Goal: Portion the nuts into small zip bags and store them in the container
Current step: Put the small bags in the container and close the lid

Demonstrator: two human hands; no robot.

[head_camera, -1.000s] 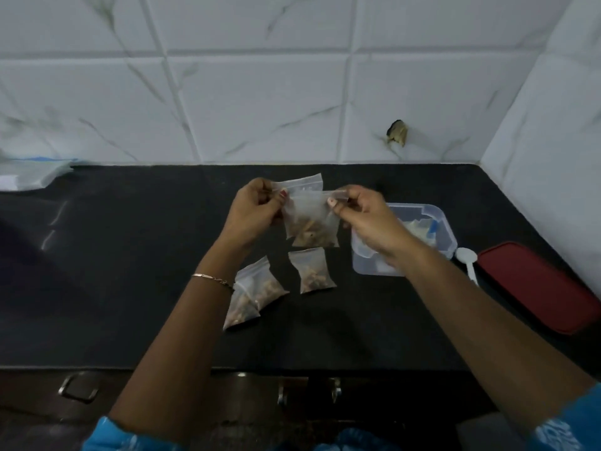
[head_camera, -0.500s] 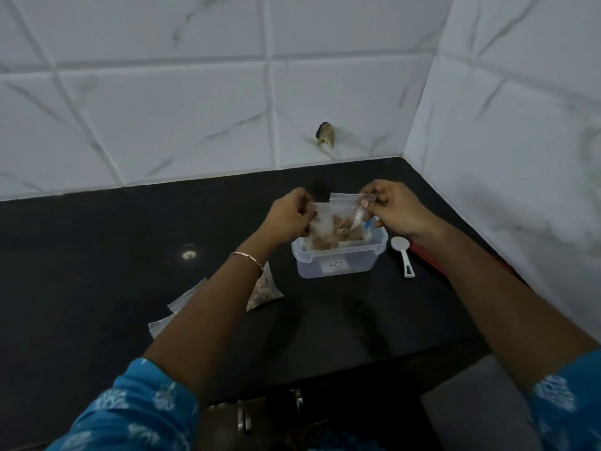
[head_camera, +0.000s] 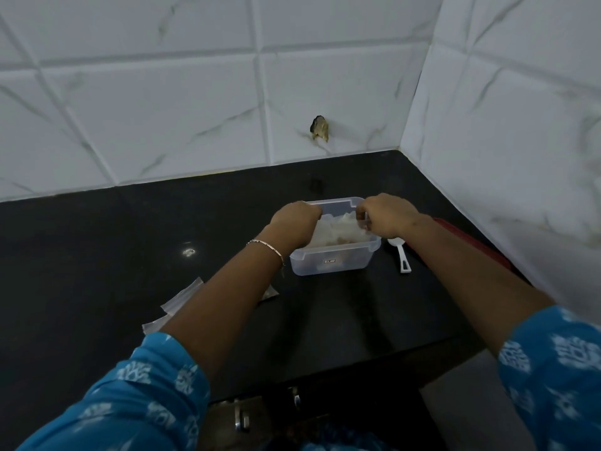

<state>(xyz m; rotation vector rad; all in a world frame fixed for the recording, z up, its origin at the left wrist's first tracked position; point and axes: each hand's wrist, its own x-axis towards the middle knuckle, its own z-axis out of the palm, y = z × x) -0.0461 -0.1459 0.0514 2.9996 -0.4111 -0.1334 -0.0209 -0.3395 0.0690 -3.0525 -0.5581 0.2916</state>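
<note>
**A:** How many containers?

**B:** One clear rectangular plastic container (head_camera: 335, 260), standing on the black stone counter (head_camera: 97, 255) near the corner of the white marbled wall tiles (head_camera: 162, 118). Its long axis runs left to right, and the long wall with the small label faces the person.

**A:** And the hands?

**B:** There are two, both over the open container. The left hand (head_camera: 294, 222) and the right hand (head_camera: 388, 216) are curled into narrow grips on the two ends of a small clear zip bag (head_camera: 338, 227). The bag is stretched between them, lying along the container's long axis and lowered inside its walls. I can see more pale plastic under it, but I can't count those bags. A brownish patch shows low in the pile, too blurred for me to call it nuts.

**A:** Are there bags outside?

**B:** The left forearm covers them. Two clear zip-bag corners (head_camera: 182, 296) poke out on its left. A third corner (head_camera: 268, 292) shows on its right, with something brown in it. I can't tell how many whole bags that makes.

**A:** Anything else?

**B:** One white plastic scoop (head_camera: 400, 253) lies just right of the container, bowl away from the person and handle toward them. One red lid (head_camera: 471, 244) lies beyond the right forearm, mostly hidden. There is one thin metal bracelet (head_camera: 265, 246) on the left wrist and two blue patterned sleeves (head_camera: 146, 395).
</note>
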